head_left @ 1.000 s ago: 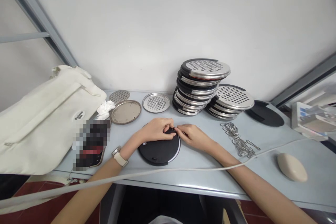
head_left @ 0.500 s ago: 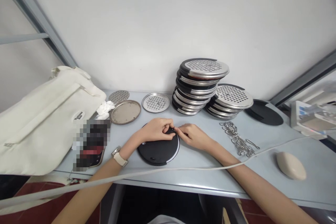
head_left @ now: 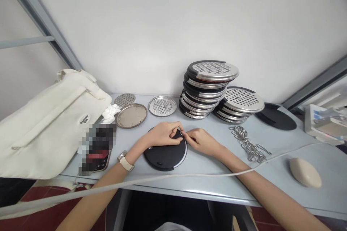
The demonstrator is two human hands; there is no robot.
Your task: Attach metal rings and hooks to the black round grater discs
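A round black disc [head_left: 165,157] with a pale strip along its right edge lies flat on the table in front of me. My left hand [head_left: 164,133] rests over its upper part, thumb and index finger curled round a small metal loop [head_left: 181,133] at the disc's upper right edge. From the other side my right hand [head_left: 202,141] pinches at the same loop, fingers closed. Most of the loop is hidden by the fingertips. Right of this hand lies a tangle of wire clips [head_left: 248,144].
Behind stand a tall stack of round graters [head_left: 206,94] and a lower stack [head_left: 242,99]. Loose metal discs [head_left: 162,106] lie at back left, near a white bag [head_left: 54,122] and phone [head_left: 101,151]. A white cable [head_left: 173,175] crosses in front; a beige rounded object [head_left: 305,172] lies right.
The view has shifted slightly, so everything sits a little further right. Both hands keep nearly the same pose at the disc's edge, with a small shift of the fingertips at the loop.
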